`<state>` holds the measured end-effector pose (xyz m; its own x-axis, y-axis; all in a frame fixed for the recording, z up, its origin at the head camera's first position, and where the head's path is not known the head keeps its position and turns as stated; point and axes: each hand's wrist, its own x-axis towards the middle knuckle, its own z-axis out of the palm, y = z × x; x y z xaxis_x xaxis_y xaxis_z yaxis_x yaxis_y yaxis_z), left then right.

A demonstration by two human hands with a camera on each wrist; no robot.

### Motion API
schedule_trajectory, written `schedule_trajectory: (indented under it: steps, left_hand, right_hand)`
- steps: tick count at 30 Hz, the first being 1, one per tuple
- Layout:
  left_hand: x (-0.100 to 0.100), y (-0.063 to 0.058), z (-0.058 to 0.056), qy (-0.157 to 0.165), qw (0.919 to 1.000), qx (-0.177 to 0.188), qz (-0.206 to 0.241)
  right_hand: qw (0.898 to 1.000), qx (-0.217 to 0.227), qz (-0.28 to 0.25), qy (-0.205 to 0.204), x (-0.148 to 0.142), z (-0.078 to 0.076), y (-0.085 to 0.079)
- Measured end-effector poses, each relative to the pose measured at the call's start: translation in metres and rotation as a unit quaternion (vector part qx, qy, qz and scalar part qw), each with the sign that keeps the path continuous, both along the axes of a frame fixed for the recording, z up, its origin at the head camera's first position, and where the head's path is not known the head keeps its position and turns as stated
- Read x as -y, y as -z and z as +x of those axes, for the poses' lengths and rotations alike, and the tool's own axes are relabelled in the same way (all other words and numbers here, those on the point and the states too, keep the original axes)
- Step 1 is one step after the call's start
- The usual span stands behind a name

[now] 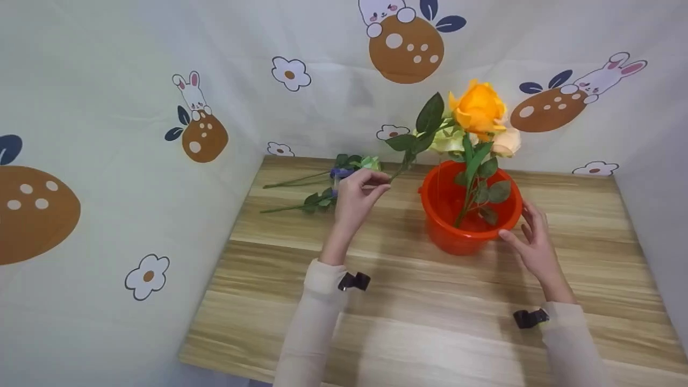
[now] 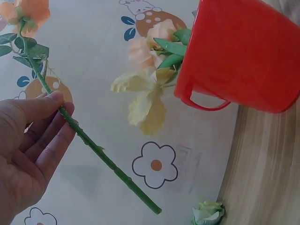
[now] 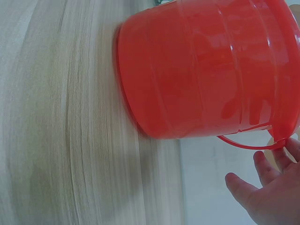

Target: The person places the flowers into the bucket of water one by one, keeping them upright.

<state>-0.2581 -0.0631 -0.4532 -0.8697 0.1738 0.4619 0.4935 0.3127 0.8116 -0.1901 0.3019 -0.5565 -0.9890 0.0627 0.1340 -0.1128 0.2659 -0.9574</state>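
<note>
My left hand (image 1: 357, 196) pinches the green stem (image 2: 99, 151) of an artificial orange rose (image 1: 478, 107) between thumb and fingers. The stem slants in the air, its cut end free, left of the red bucket (image 1: 457, 242); the bloom is above the bucket. Inside the bucket stand other artificial flowers, among them a pale yellow-green one (image 1: 446, 141) and a peach one (image 1: 508, 143). My right hand (image 1: 537, 252) is at the bucket's right side, fingers spread. In the right wrist view, its fingertips touch the bucket near the handle (image 3: 248, 145).
Several artificial flower stems (image 1: 301, 207) with purple and pale green blooms lie on the wooden table (image 1: 269, 285), beyond my left hand. A printed cloth (image 1: 333, 107) with rabbits and flowers rises behind the table and along its sides.
</note>
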Motion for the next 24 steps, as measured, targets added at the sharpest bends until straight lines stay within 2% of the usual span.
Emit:
schedule_trajectory:
  steps: [10, 18, 24]
  left_hand:
    - [-0.03, -0.014, -0.005, 0.035, 0.9993, 0.006, 0.006]
    - [-0.057, -0.023, -0.011, 0.06, 0.9982, -0.005, 0.006]
    - [-0.077, -0.024, -0.016, 0.075, 0.9969, -0.007, 0.023]
  right_hand:
    - [1.0, 0.009, 0.011, 0.001, -0.001, 0.0, 0.0]
    - [1.0, 0.006, 0.007, 0.002, 0.0, 0.0, -0.001]
    - [1.0, 0.002, 0.003, 0.002, 0.001, 0.0, 0.0]
